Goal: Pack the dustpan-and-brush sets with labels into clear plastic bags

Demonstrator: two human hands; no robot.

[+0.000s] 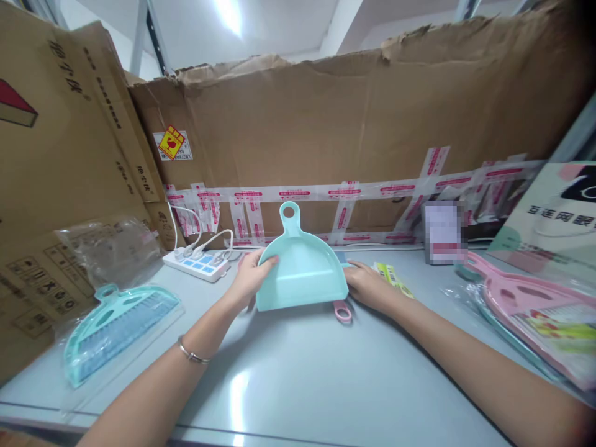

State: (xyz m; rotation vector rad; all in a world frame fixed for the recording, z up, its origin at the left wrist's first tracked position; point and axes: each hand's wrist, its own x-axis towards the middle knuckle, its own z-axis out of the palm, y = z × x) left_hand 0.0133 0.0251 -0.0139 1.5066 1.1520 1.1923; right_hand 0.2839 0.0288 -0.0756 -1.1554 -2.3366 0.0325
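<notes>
A mint-green dustpan point(302, 267) stands tilted up on the grey table point(307, 379), its round-holed handle pointing away from me. My left hand point(254, 273) grips its left edge, thumb over the rim. On the other side my right hand point(367, 285) holds the right edge, its fingers partly hidden behind the pan. A pink loop handle point(343, 311) of another item pokes out from beneath the pan's right corner.
A bagged mint brush point(112, 329) lies at the left by a crumpled plastic bag point(118, 248). A white power strip point(198, 264) sits behind. Bagged pink dustpan sets point(531, 310) lie at the right. Cardboard walls point(349, 136) enclose the back and left.
</notes>
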